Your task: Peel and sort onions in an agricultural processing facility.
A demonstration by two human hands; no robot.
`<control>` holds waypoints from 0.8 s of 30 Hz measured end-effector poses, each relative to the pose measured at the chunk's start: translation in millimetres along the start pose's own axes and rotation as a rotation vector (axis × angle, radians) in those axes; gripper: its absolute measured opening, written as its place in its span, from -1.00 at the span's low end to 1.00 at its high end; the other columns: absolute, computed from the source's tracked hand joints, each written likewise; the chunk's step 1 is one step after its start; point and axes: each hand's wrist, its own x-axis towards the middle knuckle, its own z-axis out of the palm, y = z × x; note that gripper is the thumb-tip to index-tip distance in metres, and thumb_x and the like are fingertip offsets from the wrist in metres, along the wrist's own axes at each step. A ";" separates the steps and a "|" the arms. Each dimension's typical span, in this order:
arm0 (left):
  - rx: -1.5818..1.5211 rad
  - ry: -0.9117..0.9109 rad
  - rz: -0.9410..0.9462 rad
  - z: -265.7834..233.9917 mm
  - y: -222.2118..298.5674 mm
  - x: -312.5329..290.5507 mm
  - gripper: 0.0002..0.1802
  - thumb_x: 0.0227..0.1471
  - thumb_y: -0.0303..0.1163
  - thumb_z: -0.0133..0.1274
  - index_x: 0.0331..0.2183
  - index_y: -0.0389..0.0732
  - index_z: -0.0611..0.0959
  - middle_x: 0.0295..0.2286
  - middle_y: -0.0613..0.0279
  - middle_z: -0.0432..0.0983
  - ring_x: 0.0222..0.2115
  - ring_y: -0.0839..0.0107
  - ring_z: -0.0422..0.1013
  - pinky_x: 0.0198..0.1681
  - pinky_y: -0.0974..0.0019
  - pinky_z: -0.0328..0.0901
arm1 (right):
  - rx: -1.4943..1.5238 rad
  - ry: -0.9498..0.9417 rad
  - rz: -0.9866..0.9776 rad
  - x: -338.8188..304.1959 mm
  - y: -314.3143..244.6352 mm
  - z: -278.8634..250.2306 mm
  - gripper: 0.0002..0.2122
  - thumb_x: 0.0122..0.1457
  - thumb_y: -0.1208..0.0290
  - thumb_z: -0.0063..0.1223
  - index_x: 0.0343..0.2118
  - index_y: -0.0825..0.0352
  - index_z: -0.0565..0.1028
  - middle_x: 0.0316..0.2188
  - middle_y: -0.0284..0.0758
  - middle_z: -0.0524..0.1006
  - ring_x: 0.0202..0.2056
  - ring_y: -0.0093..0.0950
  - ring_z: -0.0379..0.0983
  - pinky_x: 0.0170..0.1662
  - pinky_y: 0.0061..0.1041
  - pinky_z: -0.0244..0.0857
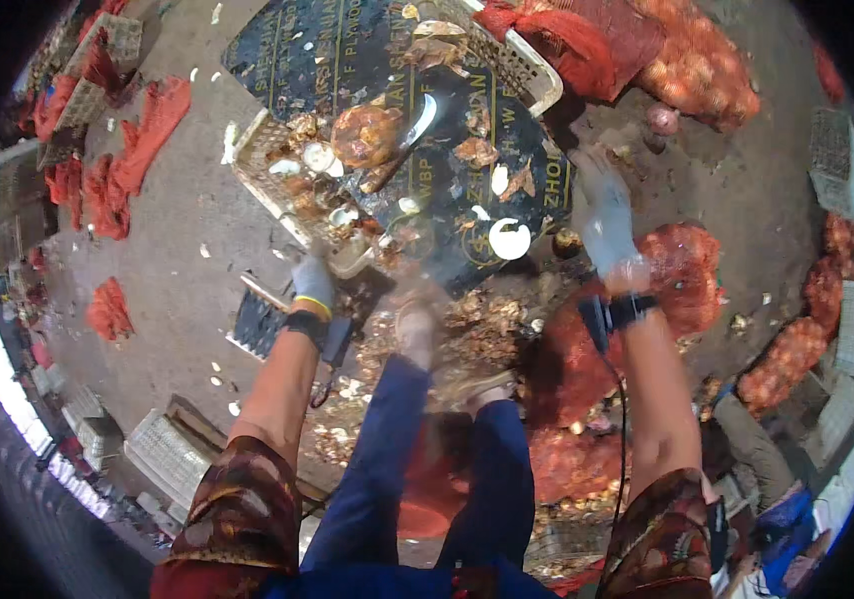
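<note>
In the head view my left hand (312, 282), in a grey glove, is at the near corner of a cream plastic crate (277, 205). Blur hides whether its fingers are wrapped around the rim. My right hand (609, 215), also gloved and smeared by motion, reaches forward beside the right edge of a dark printed board (447, 190). Its fingers look stretched out, with nothing visible in them. Onion skins and white peeled pieces fill the crate's near side. On the board lie a curved pale blade (422, 118), a brown-orange lump (365, 137) and a white round piece (509, 240).
Red net sacks of onions lie at the far right (697, 65) and by my right forearm (682, 265). One purple onion (662, 120) rests on the floor. Onion skins (487, 314) litter the ground around my feet. Red netting (147, 140) and stacked crates (172, 454) are on the left.
</note>
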 end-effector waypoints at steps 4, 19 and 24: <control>0.563 0.044 0.436 -119.5 -13.1 118.7 -0.64 0.12 -0.06 0.10 -0.38 -0.18 0.70 -0.61 0.26 0.51 -0.62 0.39 0.41 -0.56 0.24 0.27 | -0.102 -0.354 -0.045 124.6 -55.9 55.5 -0.61 0.03 0.58 0.02 -0.01 0.24 0.46 0.04 -0.17 0.46 0.11 -0.14 0.33 0.09 -0.20 0.26; 1.555 0.286 0.999 -80.3 -12.7 99.3 -0.93 -0.19 -0.42 0.14 -0.53 -0.03 0.69 -0.59 0.14 0.59 -0.53 0.12 0.54 -0.47 0.16 0.37 | -0.393 -0.572 -0.329 142.0 36.6 118.4 -0.63 0.14 0.52 -0.19 0.00 0.24 0.50 -0.01 -0.12 0.52 0.03 -0.14 0.43 0.08 -0.21 0.33; 1.907 0.535 1.046 -63.5 -50.0 74.5 -0.88 -0.19 -0.50 0.08 -0.58 -0.03 0.65 -0.66 0.25 0.51 -0.59 0.23 0.49 -0.51 0.21 0.29 | -0.058 -0.500 -0.106 74.2 98.4 109.4 -0.67 0.23 0.37 -0.16 0.03 0.23 0.49 0.02 -0.17 0.50 0.06 -0.27 0.42 0.13 -0.34 0.28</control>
